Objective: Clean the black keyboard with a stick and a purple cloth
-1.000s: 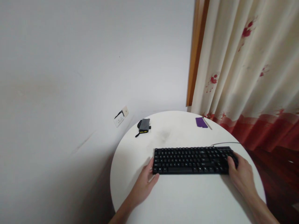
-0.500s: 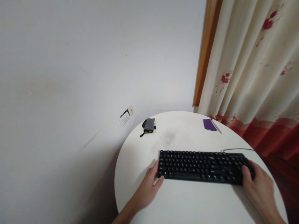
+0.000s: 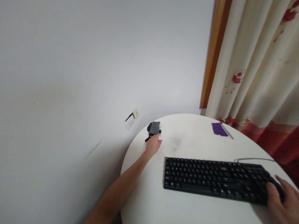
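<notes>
Stretched across the table, my left hand (image 3: pixel 153 145) is at the near edge of a small grey pouch (image 3: pixel 154 128) with black and yellow trim. Its fingers reach to the pouch's edge, the thumb stands apart, and no grip shows. A black strap end pokes out beside the hand. At the far right, my right hand (image 3: pixel 283 200) is closed round a rounded black computer mouse (image 3: pixel 277 186), by the right end of a black keyboard (image 3: pixel 210 178). Fingers and palm hide much of the mouse. The keyboard lies flat, clear of my left hand.
A purple cloth piece (image 3: pixel 219 129) and a slim pale stick (image 3: pixel 227 131) lie at the back right of the round white table (image 3: pixel 198 207). A cable (image 3: pixel 255 159) runs behind the keyboard. The wall with a socket (image 3: pixel 129 122) borders the left, a curtain (image 3: pixel 252 77) the right.
My left hand has left the keyboard's left end and moved forward to the grey pouch. The view has shifted, so the keyboard and right hand appear further right and lower.
</notes>
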Demonstrator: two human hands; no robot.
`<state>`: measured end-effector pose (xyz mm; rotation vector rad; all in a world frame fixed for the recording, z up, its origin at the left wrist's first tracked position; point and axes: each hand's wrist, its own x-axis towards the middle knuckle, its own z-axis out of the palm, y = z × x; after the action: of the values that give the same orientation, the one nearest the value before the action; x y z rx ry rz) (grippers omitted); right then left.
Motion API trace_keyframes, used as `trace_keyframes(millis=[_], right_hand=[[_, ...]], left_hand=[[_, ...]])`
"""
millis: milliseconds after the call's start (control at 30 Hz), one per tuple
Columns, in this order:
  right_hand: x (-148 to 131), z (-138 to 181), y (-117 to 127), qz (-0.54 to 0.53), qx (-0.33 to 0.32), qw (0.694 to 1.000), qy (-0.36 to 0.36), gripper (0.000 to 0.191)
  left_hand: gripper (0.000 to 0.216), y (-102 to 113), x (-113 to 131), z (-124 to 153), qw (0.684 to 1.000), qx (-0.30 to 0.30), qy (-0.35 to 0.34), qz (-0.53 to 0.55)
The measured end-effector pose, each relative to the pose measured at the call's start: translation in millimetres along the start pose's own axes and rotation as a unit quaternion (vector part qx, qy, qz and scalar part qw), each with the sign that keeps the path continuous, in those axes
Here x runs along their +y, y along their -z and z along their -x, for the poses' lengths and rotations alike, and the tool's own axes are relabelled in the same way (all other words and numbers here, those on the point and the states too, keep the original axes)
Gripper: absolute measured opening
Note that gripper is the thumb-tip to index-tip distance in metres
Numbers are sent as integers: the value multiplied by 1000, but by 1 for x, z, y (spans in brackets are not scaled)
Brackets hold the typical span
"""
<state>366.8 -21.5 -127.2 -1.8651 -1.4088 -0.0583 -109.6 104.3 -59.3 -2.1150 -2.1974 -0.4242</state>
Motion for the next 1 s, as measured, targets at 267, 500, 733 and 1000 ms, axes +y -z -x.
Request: trace_keyframes(millis=[267,500,733,1000], right_hand=[[-16,-1,3,-19,32,999,-5,69],[-9,-1,-4,-1,43,999,-3,65],[-9,1,-6,7,64,998,10,59],[-74,3,19,-102,84,991,33,41]], left_hand=[[24,-11,-8,-25,998,8,-19,-52],[31,-15,-12,-30,996,42,-75,-41],[19,-20,-9,-27,993,17,-118,-16],[16,-2,-1,-15,981,46,-112,150]])
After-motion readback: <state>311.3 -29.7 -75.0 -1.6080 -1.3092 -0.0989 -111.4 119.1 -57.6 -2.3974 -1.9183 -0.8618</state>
